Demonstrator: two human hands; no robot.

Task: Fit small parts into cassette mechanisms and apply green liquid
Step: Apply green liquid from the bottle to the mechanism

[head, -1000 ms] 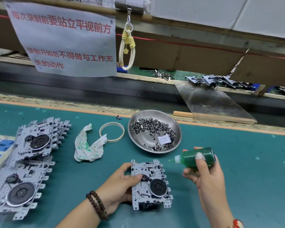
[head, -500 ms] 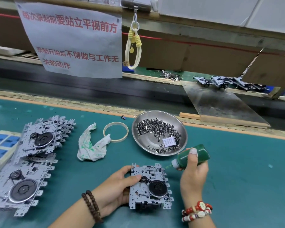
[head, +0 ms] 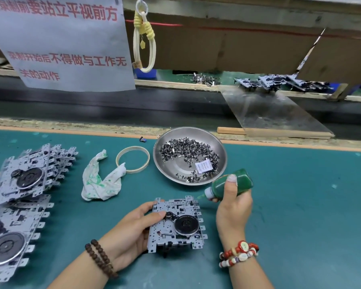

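While left hand point(head: 131, 230) grips mech point(head: 176, 223), bottle point(head: 230, 184) tip at far edge — mat point(head: 300, 205) rt.

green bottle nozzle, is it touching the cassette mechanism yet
Cannot tell. In the head view the green bottle, gripped by the right hand, points its nozzle tip at the top right corner of the cassette mechanism; no gap or contact shows plainly.

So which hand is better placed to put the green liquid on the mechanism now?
The right hand: it already grips the green bottle, nozzle tilted down toward the cassette mechanism. The left hand holds that mechanism steady.
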